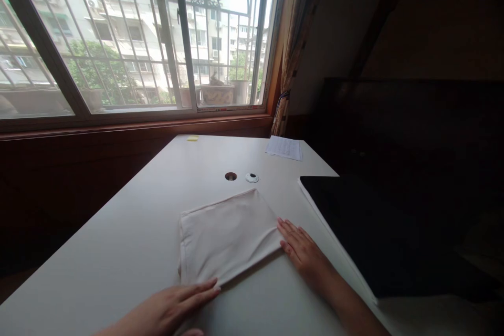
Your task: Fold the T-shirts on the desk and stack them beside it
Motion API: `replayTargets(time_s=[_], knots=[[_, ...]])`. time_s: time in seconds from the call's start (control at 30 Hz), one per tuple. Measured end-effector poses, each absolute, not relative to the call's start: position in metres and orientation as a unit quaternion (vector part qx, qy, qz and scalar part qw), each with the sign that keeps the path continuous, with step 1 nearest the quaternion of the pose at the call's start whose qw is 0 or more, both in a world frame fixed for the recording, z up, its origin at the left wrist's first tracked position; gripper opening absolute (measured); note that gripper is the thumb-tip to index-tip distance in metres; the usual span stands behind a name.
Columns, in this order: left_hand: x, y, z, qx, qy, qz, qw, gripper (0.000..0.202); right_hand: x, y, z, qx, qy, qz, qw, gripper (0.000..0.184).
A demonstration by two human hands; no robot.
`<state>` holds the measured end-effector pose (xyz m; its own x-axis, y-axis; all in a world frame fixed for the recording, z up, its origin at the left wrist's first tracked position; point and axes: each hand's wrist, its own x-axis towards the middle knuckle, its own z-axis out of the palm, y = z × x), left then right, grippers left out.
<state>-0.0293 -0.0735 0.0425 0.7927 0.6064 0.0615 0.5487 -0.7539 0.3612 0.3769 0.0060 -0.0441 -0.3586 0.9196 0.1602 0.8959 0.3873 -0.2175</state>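
A folded piece of off-white cloth (226, 239) lies flat on the white table (129, 241), with a few soft creases toward its right side. My left hand (173, 304) rests at the cloth's near edge, fingers stretched out and their tips touching it. At the right corner of the cloth, my right hand (301, 249) lies with its fingers extended, the fingertips on the fabric. Neither hand grips the cloth. The underside of the fold is hidden.
Beyond the cloth are a round hole (230, 176) in the tabletop and a white ring-shaped cap (252, 177). Papers (284, 148) and a yellow note (192, 138) lie at the far edge. A black flat item (378, 236) covers the right side. A barred window stands behind.
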Motion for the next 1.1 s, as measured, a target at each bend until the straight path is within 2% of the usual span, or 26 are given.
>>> replayTargets(time_s=[0.23,0.47,0.7,0.87,1.1], knots=[[-0.044,-0.023,0.042,0.897,0.411,0.148,0.069,0.048,0.374,0.006,-0.041,-0.558,-0.820,0.055,0.114,0.053],[-0.044,0.050,0.001,0.901,0.410,0.135,-0.044,0.057,0.370,0.003,-0.041,-0.551,-0.821,0.034,0.143,0.054],[-0.056,0.060,-0.045,0.890,0.438,0.118,-0.044,0.064,0.331,0.009,-0.007,-0.486,-0.865,0.028,0.120,0.055],[-0.057,0.058,-0.055,0.886,0.443,0.116,-0.074,0.066,0.273,0.044,0.009,-0.432,-0.895,0.063,0.097,0.067],[-0.057,0.060,-0.059,0.884,0.445,0.112,-0.084,0.067,0.236,0.103,-0.007,-0.435,-0.891,0.106,0.068,0.072]])
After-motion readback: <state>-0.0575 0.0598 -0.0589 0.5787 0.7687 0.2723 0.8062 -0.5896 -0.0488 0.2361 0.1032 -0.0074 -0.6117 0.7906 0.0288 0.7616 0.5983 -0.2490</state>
